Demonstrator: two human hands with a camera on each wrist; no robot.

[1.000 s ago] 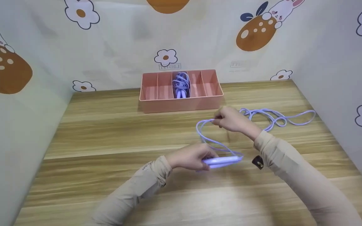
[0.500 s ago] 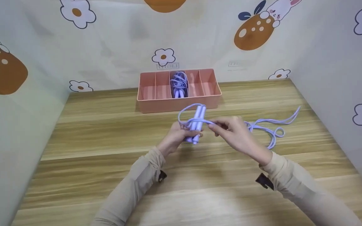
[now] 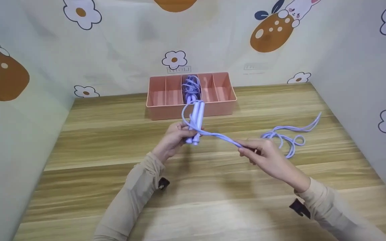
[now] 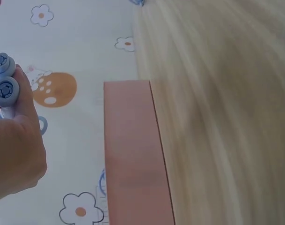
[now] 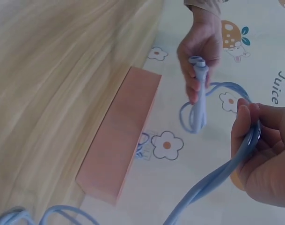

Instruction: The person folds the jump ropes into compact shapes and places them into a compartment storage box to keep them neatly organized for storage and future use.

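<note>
My left hand (image 3: 170,141) grips the two pale purple handles (image 3: 199,113) of a jump rope side by side, tilted upward in front of the pink box. Their round ends (image 4: 5,92) show in the left wrist view. A loop of the rope's cord (image 3: 220,135) bends round the handles. To the right, my right hand (image 3: 267,156) pinches the doubled cord between thumb and fingers, and that stretch is fairly taut. The right wrist view shows the strands twisted together (image 5: 203,183). Past the right hand, the cord's slack (image 3: 292,144) lies in loose curls on the table.
At the back of the wooden table (image 3: 106,140) stands a pink divided box (image 3: 161,113). A second purple jump rope (image 3: 191,86), bundled up, sits in its middle compartment. Patterned sheets (image 3: 122,50) wall the table at the back and sides.
The left hand has lifted the handles and turned them from sideways to upright-leaning. The right hand has brought the cord across the handles, then drawn it right and nearer.
</note>
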